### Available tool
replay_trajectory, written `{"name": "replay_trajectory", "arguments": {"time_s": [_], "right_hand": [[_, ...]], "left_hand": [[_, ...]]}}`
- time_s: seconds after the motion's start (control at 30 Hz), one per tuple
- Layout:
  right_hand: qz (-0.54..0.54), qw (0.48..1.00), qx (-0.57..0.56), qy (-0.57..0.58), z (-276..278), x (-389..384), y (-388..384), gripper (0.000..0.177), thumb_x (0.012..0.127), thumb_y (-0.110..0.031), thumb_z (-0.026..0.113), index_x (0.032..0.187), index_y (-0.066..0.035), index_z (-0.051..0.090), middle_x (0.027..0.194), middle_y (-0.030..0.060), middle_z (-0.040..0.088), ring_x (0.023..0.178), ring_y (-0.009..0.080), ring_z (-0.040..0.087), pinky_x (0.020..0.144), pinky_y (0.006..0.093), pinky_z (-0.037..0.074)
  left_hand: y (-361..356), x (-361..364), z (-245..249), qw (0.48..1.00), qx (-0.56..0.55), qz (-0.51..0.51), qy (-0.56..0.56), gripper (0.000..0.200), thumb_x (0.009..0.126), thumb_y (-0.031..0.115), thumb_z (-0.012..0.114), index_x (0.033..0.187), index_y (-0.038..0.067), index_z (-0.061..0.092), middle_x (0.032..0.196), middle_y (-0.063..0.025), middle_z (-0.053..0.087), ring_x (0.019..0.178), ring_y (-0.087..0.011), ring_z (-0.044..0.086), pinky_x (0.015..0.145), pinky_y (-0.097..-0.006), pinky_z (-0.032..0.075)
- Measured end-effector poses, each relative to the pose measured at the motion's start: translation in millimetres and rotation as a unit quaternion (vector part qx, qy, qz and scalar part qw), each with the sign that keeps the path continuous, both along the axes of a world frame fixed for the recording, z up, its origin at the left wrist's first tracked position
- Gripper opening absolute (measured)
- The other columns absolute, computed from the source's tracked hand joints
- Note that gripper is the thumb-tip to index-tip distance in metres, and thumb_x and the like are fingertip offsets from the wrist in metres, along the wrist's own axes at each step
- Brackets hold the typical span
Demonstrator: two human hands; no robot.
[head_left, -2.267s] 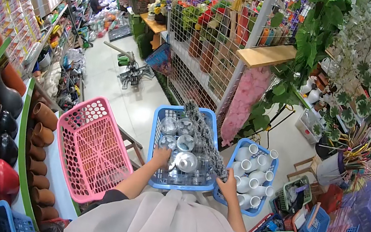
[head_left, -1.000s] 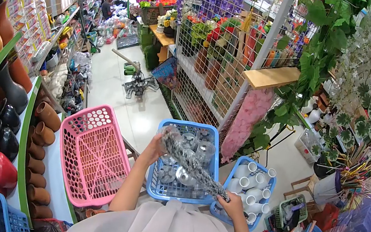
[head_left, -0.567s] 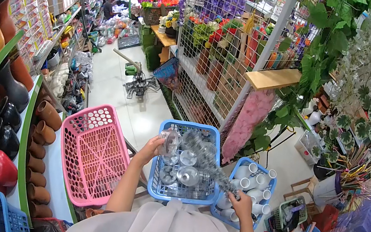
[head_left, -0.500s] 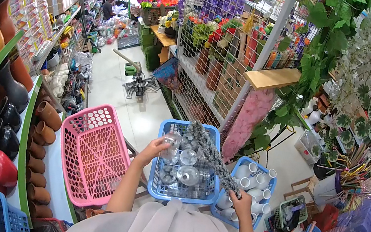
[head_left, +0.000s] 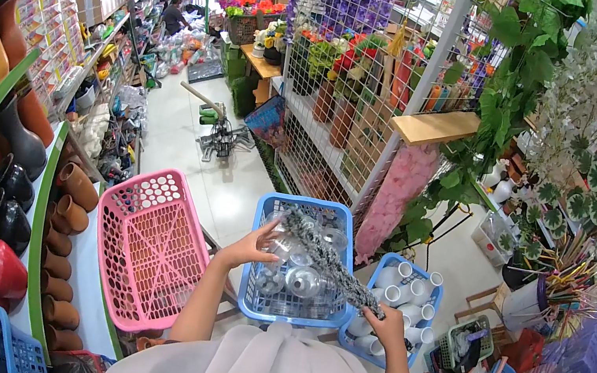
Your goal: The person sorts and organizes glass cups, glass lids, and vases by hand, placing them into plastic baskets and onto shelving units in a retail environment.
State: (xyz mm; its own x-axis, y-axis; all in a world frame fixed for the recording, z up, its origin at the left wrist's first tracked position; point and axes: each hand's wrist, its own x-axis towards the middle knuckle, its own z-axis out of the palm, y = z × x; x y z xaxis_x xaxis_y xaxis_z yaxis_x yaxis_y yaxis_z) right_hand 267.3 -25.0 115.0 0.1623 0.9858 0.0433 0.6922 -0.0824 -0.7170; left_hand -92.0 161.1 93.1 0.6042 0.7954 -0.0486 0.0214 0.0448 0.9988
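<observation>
My left hand point(head_left: 249, 248) is curved round the side of a clear glass vase point(head_left: 277, 245), thumb below and fingers above, over the blue basket point(head_left: 244, 301). More clear round glass vases point(head_left: 302, 281) fill that basket. In my right hand point(head_left: 388, 324) is the near end of a grey fluffy duster point(head_left: 332, 267). It slants up and left across the basket, its far end beside the glass near my left fingers. That end partly hides the vases beneath.
A pink plastic basket point(head_left: 146, 319) stands to the left. White vases point(head_left: 416, 291) fill another blue basket on the right. Shelves of clay pots point(head_left: 78, 188) line the left side; a wire grid point(head_left: 308, 132) stands ahead. A person point(head_left: 175, 15) is far down the aisle.
The duster's far end has swung left and down, closer to my left hand. My left fingers have spread wider, and the glass there sits lower. The right hand has barely moved.
</observation>
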Motion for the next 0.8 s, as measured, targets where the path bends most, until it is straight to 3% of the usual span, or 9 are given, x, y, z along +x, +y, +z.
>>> {"name": "replay_trajectory", "arguments": {"time_s": [0.07, 0.13, 0.2, 0.27, 0.33, 0.43, 0.67, 0.8], "right_hand": [[-0.015, 0.999, -0.036, -0.027, -9.1, 3.6, 0.3, 0.031, 0.078, -0.034, 0.073, 0.088, -0.005, 0.071, 0.071, 0.0174, 0.066, 0.062, 0.0303, 0.064, 0.06, 0.0364, 0.048], [-0.016, 1.0, -0.024, 0.014, -14.1, -2.3, -3.0, 0.032, 0.078, -0.035, 0.073, 0.089, -0.005, 0.071, 0.071, 0.0181, 0.066, 0.063, 0.0304, 0.064, 0.061, 0.0366, 0.048], [-0.017, 0.998, -0.012, 0.055, -19.5, -7.7, -7.0, 0.033, 0.079, -0.036, 0.073, 0.09, -0.004, 0.071, 0.072, 0.0187, 0.066, 0.064, 0.0304, 0.064, 0.062, 0.0369, 0.048], [-0.013, 0.999, -0.024, 0.03, -23.6, -10.2, -8.6, 0.034, 0.08, -0.036, 0.072, 0.091, -0.004, 0.071, 0.074, 0.0194, 0.067, 0.066, 0.0312, 0.065, 0.063, 0.0374, 0.049], [-0.019, 0.999, -0.026, 0.029, -28.6, -12.5, -11.0, 0.034, 0.08, -0.036, 0.072, 0.091, -0.004, 0.071, 0.076, 0.0198, 0.067, 0.066, 0.0313, 0.065, 0.063, 0.0375, 0.049], [0.0, 0.999, -0.033, 0.042, -37.8, -16.7, -14.5, 0.039, 0.078, -0.041, 0.072, 0.092, -0.004, 0.071, 0.075, 0.0191, 0.067, 0.067, 0.0319, 0.065, 0.064, 0.0388, 0.049], [-0.041, 0.999, -0.015, 0.031, -47.5, -31.0, -9.3, 0.038, 0.079, -0.04, 0.072, 0.093, -0.005, 0.072, 0.073, 0.0163, 0.067, 0.064, 0.0306, 0.065, 0.062, 0.0378, 0.049], [-0.018, 0.998, 0.014, 0.061, -42.1, -33.5, -12.1, 0.036, 0.079, -0.039, 0.072, 0.091, -0.006, 0.072, 0.073, 0.0147, 0.068, 0.065, 0.0297, 0.065, 0.062, 0.037, 0.049]], "left_hand": [[3.0, -0.2, -6.4, 0.998, 0.009, -0.006, -0.059, 0.114, 0.067, 0.032, 0.084, 0.153, 0.01, 0.012, 0.146, -0.016, 0.037, 0.135, -0.0305, 0.037, 0.107, -0.04, 0.035], [0.9, 1.5, 2.9, 0.971, -0.074, -0.022, -0.226, 0.113, 0.067, 0.038, 0.082, 0.153, 0.017, 0.012, 0.147, -0.0121, 0.034, 0.134, -0.029, 0.038, 0.107, -0.0431, 0.035], [-6.6, 3.6, 13.8, 0.964, -0.103, 0.004, -0.247, 0.107, 0.066, 0.042, 0.078, 0.152, 0.017, 0.019, 0.146, -0.0128, 0.037, 0.129, -0.0281, 0.045, 0.106, -0.0421, 0.038], [-10.2, 10.0, 24.0, 0.914, -0.154, 0.064, -0.37, 0.103, 0.068, 0.042, 0.077, 0.151, 0.018, 0.021, 0.143, -0.0121, 0.041, 0.127, -0.0283, 0.046, 0.106, -0.0431, 0.039], [-1.8, 14.1, 12.7, 0.893, -0.147, 0.085, -0.416, 0.092, 0.072, 0.042, 0.074, 0.148, 0.018, 0.027, 0.141, -0.0134, 0.043, 0.127, -0.0296, 0.045, 0.106, -0.0439, 0.039], [9.9, 13.6, -11.0, 0.812, -0.174, 0.189, -0.523, 0.062, 0.081, 0.036, 0.067, 0.135, 0.015, 0.043, 0.136, -0.0146, 0.047, 0.127, -0.0315, 0.045, 0.107, -0.0458, 0.039], [8.7, 28.5, -19.7, 0.778, -0.215, 0.226, -0.546, 0.06, 0.081, 0.038, 0.068, 0.131, 0.016, 0.044, 0.13, -0.0146, 0.052, 0.122, -0.0311, 0.05, 0.102, -0.0449, 0.042], [10.8, 24.9, -21.5, 0.787, -0.203, 0.216, -0.54, 0.056, 0.084, 0.04, 0.066, 0.131, 0.017, 0.044, 0.131, -0.0142, 0.051, 0.121, -0.03, 0.05, 0.102, -0.0452, 0.042]]}}
